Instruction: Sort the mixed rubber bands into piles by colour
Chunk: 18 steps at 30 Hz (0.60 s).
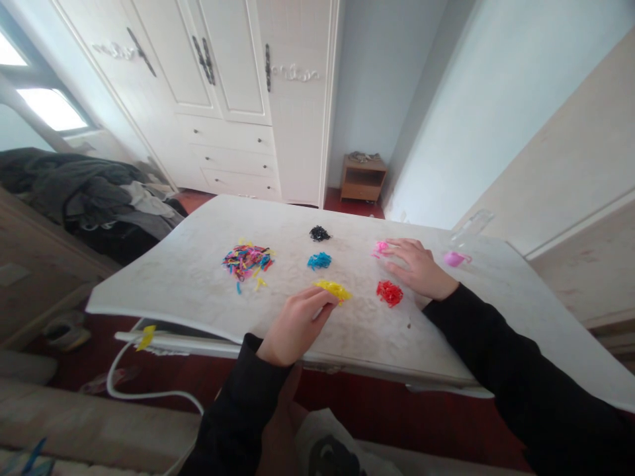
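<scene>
My left hand (pixel 302 324) is at the near edge of a pile of small yellow strip-like pieces (pixel 335 289). Its fingers are pressed together, and whatever they pinch is hidden. Over on the right, my right hand (pixel 417 266) reaches across a small pink pile (pixel 381 247), fingers stretched out and thumb apart, fingertips at the pile. Just below that hand lies a red pile (pixel 389 293). A blue pile (pixel 319 260) and a black pile (pixel 320 233) sit beyond the yellow one. To the left is a larger mixed-colour pile (pixel 247 260), with a few loose pieces near it.
All the piles lie on a white table (pixel 193 264). A clear container (pixel 472 228) and a pinkish-purple object (pixel 455 259) stand at the right. Dark clothes (pixel 94 192) are heaped at the left. A white cable (pixel 112 380) hangs below the table's front edge.
</scene>
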Each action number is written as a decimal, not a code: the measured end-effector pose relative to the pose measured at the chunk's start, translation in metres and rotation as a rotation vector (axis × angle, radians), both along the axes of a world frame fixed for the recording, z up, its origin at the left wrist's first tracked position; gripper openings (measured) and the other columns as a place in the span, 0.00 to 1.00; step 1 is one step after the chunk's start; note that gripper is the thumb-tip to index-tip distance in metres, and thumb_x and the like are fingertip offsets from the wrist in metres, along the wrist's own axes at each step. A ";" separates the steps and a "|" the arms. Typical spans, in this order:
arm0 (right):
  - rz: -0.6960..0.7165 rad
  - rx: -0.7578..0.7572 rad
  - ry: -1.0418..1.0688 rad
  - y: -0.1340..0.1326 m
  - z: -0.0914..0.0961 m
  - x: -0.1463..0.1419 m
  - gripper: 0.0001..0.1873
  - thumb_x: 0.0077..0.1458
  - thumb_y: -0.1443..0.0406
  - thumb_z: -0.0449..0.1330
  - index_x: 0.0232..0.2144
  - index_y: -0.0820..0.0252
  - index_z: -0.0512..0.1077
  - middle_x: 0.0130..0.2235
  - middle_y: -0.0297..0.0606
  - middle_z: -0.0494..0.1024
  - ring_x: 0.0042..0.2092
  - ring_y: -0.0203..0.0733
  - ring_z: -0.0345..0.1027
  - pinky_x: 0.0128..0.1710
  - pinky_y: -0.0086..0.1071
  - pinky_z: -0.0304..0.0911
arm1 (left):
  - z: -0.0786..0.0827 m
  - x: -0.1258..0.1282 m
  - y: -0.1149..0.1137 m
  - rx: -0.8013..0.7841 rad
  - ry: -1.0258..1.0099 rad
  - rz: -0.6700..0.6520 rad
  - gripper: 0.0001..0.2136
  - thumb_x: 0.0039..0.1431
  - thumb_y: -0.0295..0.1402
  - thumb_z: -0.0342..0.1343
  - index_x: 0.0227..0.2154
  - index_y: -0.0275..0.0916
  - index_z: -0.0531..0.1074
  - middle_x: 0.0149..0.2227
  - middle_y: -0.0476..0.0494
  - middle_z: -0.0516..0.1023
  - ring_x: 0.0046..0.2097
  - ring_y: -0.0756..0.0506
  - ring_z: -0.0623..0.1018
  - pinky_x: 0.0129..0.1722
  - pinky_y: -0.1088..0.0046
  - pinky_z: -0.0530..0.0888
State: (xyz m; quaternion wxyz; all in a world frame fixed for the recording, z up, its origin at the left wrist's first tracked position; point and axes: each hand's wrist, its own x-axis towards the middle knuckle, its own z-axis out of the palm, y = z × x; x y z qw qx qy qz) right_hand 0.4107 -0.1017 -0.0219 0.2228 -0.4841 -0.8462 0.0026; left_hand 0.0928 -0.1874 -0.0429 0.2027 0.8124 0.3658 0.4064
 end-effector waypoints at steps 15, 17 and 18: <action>0.697 -0.213 -0.016 -0.070 0.031 -0.064 0.24 0.62 0.58 0.63 0.59 0.56 0.71 0.59 0.46 0.77 0.62 0.52 0.64 0.60 0.49 0.61 | -0.001 0.003 0.000 0.038 -0.003 -0.027 0.03 0.65 0.26 0.58 0.38 0.41 0.75 0.39 0.49 0.83 0.42 0.49 0.81 0.45 0.76 0.75; 0.697 -0.224 0.004 -0.069 0.029 -0.064 0.25 0.62 0.58 0.63 0.60 0.57 0.70 0.57 0.46 0.78 0.61 0.52 0.65 0.59 0.48 0.62 | -0.001 0.003 0.000 0.042 -0.006 -0.041 0.03 0.66 0.27 0.59 0.39 0.41 0.75 0.40 0.49 0.83 0.43 0.49 0.82 0.45 0.76 0.75; 0.699 -0.226 0.015 -0.069 0.029 -0.064 0.26 0.62 0.58 0.63 0.60 0.57 0.70 0.57 0.47 0.78 0.60 0.51 0.66 0.59 0.48 0.62 | 0.000 0.003 -0.001 0.044 -0.011 -0.048 0.03 0.66 0.28 0.59 0.39 0.41 0.75 0.41 0.49 0.83 0.43 0.49 0.82 0.46 0.76 0.75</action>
